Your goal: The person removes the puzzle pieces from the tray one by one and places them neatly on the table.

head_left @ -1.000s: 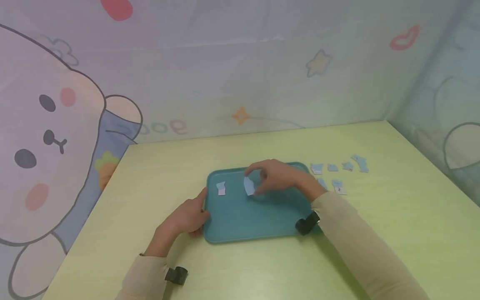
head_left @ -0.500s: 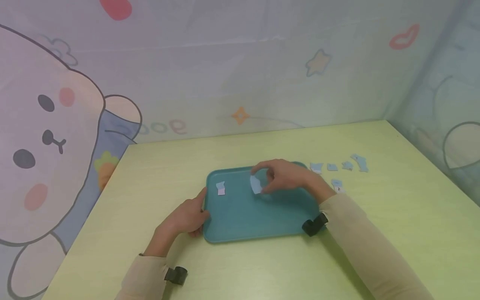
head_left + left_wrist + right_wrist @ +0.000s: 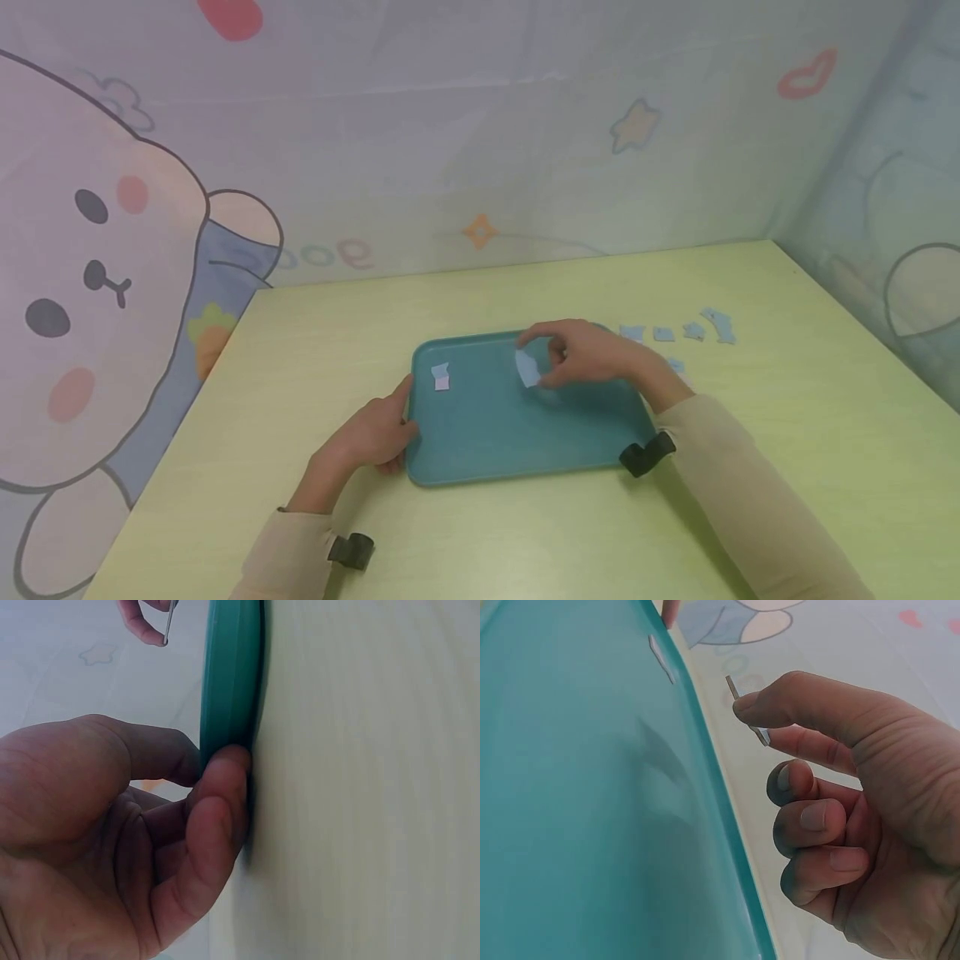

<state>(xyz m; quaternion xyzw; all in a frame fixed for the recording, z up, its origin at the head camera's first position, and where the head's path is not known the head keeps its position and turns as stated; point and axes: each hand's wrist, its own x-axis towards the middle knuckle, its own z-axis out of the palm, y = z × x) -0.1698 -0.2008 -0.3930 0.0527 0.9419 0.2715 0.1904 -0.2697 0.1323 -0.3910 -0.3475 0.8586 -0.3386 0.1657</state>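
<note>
My left hand (image 3: 373, 432) grips the left rim of a teal tray (image 3: 480, 477). In the left wrist view, the thumb meets the upper edge of the tray (image 3: 231, 675) and curled fingers lie under it. Over the tray's far half, my right hand (image 3: 588, 354) pinches a light blue puzzle piece (image 3: 527, 368) between thumb and index finger. The right wrist view shows this piece (image 3: 759, 735) edge-on, thin and raised above the tray, with the other fingers curled. Another puzzle piece (image 3: 441, 377), blue and pinkish white, lies at the tray's upper left.
Several blue puzzle pieces lie on the pale yellow table (image 3: 787, 433) beyond the tray's right side, among them a long one (image 3: 720, 325) and a small one (image 3: 663, 333). My right forearm partly covers one (image 3: 677, 365). A printed cloth (image 3: 450, 125) stands behind the table.
My right hand has moved right across the tray with the pinched puzzle piece, its forearm now covering more of the table pieces. The left hand and tray stay put.
</note>
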